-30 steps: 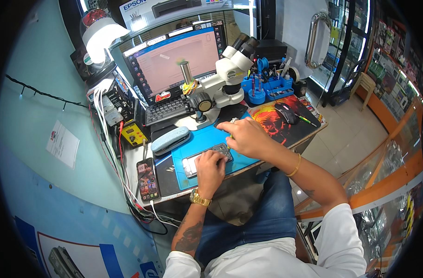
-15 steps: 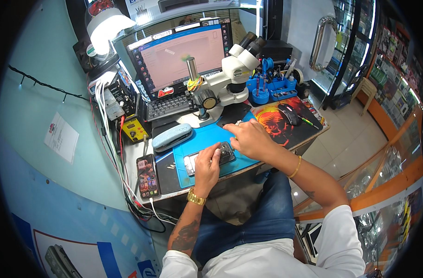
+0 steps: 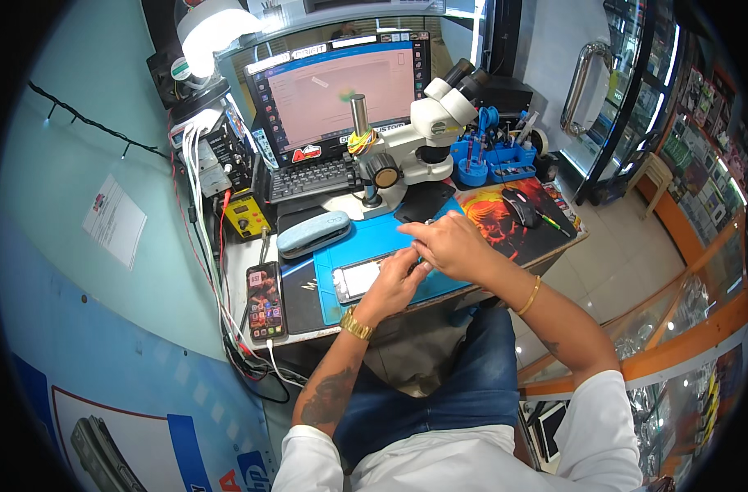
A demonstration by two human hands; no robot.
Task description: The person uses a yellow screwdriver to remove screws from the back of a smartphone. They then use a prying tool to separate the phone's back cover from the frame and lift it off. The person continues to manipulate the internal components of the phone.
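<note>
My left hand [image 3: 394,283] is curled over the opened phone [image 3: 360,279] on the blue mat [image 3: 384,234], covering its right part. My right hand [image 3: 448,246] is closed round a small upright tool, mostly hidden, above that phone, its index finger bent over the top and its lower fingers meeting my left fingertips. Just behind and left lies a pale blue case [image 3: 313,234]. A second phone [image 3: 266,301], screen lit, lies on the desk left of the mat with a white cable attached.
A microscope [image 3: 431,123], laptop [image 3: 333,90] and lit lamp [image 3: 210,33] stand behind. A blue tool organizer [image 3: 509,164] and mouse [image 3: 522,209] are at right, power units [image 3: 247,213] and cables at left. Glass display cases [image 3: 702,180] line the right side.
My left hand has slid right and up along the phone to meet my right hand, uncovering the phone's left part. The desk appears shifted slightly as the view moved.
</note>
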